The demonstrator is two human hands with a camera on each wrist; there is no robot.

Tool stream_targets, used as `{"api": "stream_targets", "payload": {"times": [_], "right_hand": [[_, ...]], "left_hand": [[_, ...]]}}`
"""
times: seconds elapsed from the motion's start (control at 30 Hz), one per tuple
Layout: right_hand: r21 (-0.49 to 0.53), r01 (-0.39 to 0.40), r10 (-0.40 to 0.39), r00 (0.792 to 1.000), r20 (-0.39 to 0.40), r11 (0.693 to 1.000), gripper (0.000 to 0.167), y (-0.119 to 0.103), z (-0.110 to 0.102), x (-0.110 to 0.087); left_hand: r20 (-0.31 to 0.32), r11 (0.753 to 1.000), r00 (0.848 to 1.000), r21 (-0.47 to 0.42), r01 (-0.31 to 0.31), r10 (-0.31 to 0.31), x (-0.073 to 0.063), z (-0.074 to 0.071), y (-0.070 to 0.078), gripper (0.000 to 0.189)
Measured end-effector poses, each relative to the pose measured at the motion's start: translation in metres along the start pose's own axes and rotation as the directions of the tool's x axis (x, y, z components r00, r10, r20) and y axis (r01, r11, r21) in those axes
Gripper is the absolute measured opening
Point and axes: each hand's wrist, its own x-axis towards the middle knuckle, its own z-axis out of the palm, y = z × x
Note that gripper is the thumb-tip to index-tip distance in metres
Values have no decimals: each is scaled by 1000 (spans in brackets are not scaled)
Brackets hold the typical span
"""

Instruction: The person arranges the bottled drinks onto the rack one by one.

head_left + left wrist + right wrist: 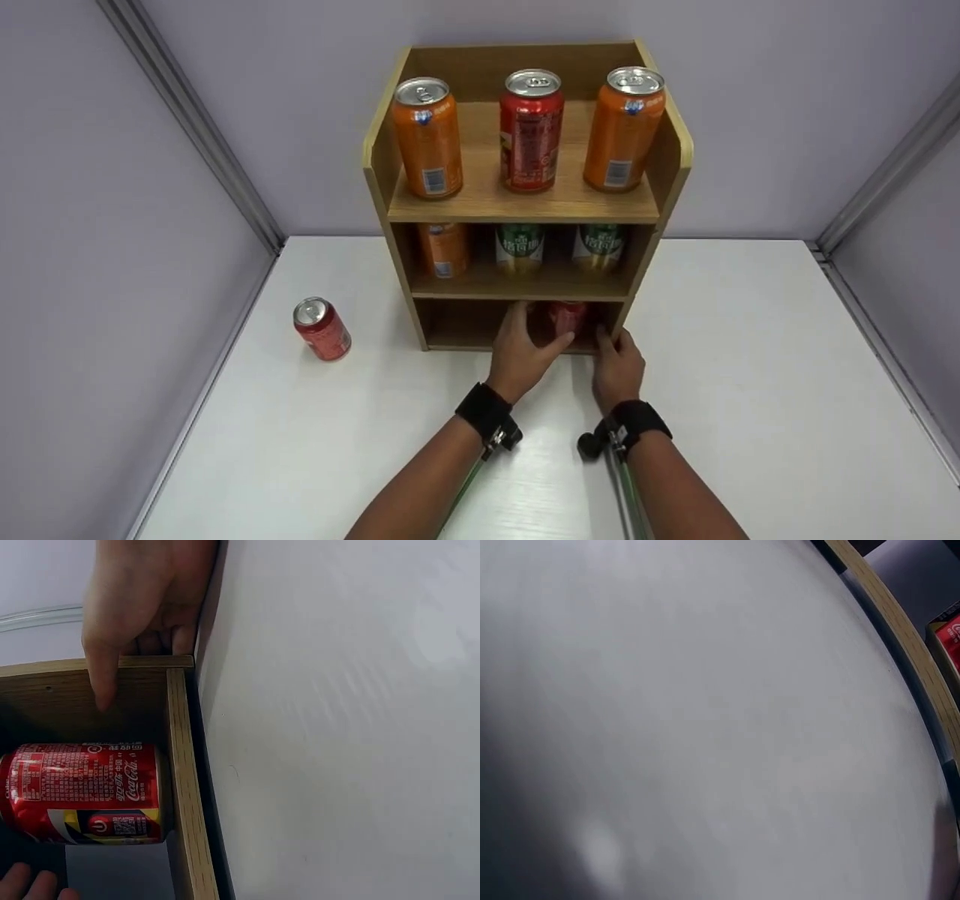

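Observation:
A red Coca-Cola can (568, 318) (86, 795) stands in the bottom compartment of a small wooden shelf (525, 211), toward its right side. My left hand (517, 361) reaches into that compartment on the can's left, thumb in front of it. Its fingertips (41, 885) show at the lower left of the left wrist view, with a gap between them and the can. My right hand (619, 373) (150, 592) grips the shelf's right side panel, thumb on the inner face and the other fingers outside, partly hidden. Only a sliver of that hand shows in the right wrist view.
On the top shelf stand an orange can (429, 146), a red can (529, 142) and another orange can (624, 139). The middle level holds an orange can (445, 251) and two green cans. Another red can (324, 330) stands on the white table (315, 450) at left.

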Motion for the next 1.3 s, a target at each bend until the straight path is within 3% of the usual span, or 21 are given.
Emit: {"api": "stream_targets", "payload": {"times": [0.2, 0.5, 0.97, 1.3], "right_hand": [[12, 6, -6, 1000, -8, 1000, 65, -1, 1, -2], [19, 4, -4, 1000, -2, 1000, 61, -2, 4, -2], [75, -32, 30, 999, 29, 997, 64, 3, 2, -2], [45, -25, 23, 999, 31, 999, 65, 3, 2, 0]], "left_hand": [[34, 997, 997, 34, -72, 71, -8, -14, -6, 79], [32, 989, 989, -4, -147, 147, -22, -46, -7, 71], [-12, 994, 994, -5, -107, 107, -56, -82, -17, 60], [-119, 991, 984, 17, -132, 133, -56, -113, -11, 61]]}}
